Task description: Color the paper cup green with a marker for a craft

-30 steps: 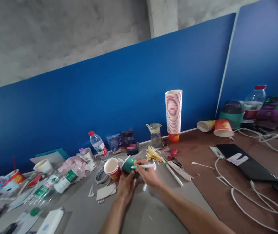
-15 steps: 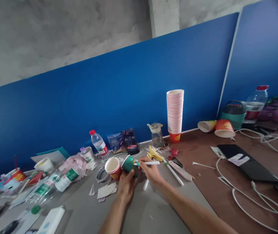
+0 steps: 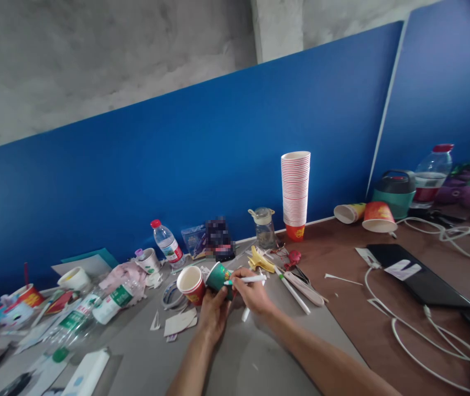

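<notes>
The only view comes from a camera on the person's head, at the near side of the table (image 3: pixel 243 357). It looks forward and down, past the left hand (image 3: pixel 213 314) and right hand (image 3: pixel 253 294) at near range, and reaches wide to the blue partition (image 3: pixel 202 154) and grey wall (image 3: pixel 107 55) beyond.

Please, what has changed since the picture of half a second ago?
The right hand and its white pen have shifted slightly left; the pen's tip looks lower on the green cup. Nothing was grasped or released. The left hand still holds that cup, and the red cup and cup stack stayed put.
</notes>
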`<state>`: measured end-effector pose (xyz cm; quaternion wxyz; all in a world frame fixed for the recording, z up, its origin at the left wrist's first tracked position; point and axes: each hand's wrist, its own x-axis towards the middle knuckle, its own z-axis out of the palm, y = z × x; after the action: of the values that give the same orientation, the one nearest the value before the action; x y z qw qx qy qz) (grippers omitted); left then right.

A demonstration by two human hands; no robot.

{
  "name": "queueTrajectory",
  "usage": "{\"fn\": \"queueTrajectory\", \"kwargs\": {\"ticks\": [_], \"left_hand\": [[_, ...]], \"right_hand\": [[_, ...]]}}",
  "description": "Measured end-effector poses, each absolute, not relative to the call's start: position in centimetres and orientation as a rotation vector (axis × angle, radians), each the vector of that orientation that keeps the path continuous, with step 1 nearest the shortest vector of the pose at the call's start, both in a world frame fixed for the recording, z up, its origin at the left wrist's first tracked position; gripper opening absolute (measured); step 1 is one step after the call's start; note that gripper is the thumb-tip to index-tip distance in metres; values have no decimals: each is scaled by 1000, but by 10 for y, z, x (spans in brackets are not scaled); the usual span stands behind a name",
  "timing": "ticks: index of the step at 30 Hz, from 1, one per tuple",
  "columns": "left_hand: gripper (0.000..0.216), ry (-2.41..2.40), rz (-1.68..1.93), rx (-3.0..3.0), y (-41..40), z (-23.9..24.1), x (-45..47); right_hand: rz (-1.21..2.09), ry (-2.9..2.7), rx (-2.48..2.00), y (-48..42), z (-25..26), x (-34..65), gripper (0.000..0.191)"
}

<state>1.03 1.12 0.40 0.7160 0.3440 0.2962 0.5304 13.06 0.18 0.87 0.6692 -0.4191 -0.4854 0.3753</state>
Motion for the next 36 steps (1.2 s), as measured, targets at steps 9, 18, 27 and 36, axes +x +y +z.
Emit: {"fn": "queueTrajectory", "kwargs": {"ticks": [9,18,27,36], "left_hand": [[24,672,1185,735,10,6,12],[18,705,1190,563,9,13,11],[25,625,1073,516,10,14,2],[28,614,1066,487,12,10,-1]], "right_hand": [[819,-1084,-965,0,14,132,13],[927,-958,-946,2,16,132,16],[896,-855,-977,5,14,136,16],[1010,-871,-917,-1,22,133,17]]}}
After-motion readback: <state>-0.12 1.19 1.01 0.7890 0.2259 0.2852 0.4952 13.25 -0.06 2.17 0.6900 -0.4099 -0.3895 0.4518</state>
